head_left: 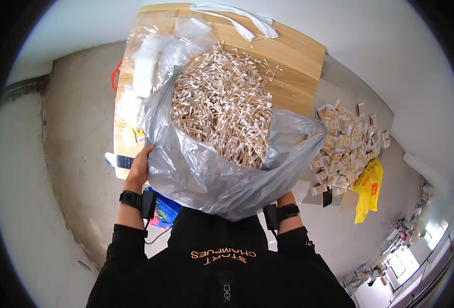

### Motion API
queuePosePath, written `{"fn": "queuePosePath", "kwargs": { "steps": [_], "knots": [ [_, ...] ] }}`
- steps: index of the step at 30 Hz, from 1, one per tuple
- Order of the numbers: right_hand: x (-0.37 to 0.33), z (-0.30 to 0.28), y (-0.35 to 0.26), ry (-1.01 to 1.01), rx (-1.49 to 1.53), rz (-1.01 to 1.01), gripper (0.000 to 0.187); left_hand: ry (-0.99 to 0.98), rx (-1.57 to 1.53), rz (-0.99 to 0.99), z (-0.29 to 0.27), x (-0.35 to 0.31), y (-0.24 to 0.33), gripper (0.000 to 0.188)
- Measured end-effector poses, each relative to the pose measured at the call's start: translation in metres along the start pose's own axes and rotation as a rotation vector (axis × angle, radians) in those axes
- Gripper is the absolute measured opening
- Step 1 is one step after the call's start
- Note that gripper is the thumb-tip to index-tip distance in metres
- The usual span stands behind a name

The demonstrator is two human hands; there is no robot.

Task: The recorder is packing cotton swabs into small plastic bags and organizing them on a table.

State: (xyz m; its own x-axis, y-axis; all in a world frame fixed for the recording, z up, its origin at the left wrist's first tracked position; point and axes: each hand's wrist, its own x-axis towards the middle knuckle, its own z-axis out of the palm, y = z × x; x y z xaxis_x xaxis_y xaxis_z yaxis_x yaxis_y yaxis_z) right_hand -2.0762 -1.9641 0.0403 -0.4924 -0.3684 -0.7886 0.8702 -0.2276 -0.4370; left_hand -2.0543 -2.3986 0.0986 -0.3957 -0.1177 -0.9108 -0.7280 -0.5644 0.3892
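Wooden tabletop (298,59) is bearing a grey bag (201,169) of cotton swabs (221,102); the left hand (141,163) is gripping its left edge, the right hand (287,198) mostly hiding behind it, fingers' state unclear.

The person shows one hand (141,163) and two wristbands (130,198); around are one table (296,56), one grey bag (201,172), one yellow bag (369,190), dozens of boxes (345,136), perhaps hundreds of swabs (221,102).
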Motion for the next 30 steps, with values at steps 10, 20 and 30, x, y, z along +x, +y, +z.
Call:
{"fn": "queuePosePath", "kwargs": {
  "steps": [10, 20, 30],
  "knots": [
    [0.016, 0.000, -0.009, -0.076, -0.153, 0.003, 0.032, 0.377, 0.334, 0.319, 0.018, 0.049, 0.046, 0.074],
    [0.009, 0.018, 0.015, -0.102, -0.308, -0.011, 0.030, 0.326, 0.713, 0.367, 0.012, 0.114, 0.037, 0.070],
    [0.000, 0.015, 0.022, -0.022, -0.369, -0.027, 0.029, 0.132, 0.349, 0.328, 0.034, 0.054, 0.027, 0.057]
  ]
}}
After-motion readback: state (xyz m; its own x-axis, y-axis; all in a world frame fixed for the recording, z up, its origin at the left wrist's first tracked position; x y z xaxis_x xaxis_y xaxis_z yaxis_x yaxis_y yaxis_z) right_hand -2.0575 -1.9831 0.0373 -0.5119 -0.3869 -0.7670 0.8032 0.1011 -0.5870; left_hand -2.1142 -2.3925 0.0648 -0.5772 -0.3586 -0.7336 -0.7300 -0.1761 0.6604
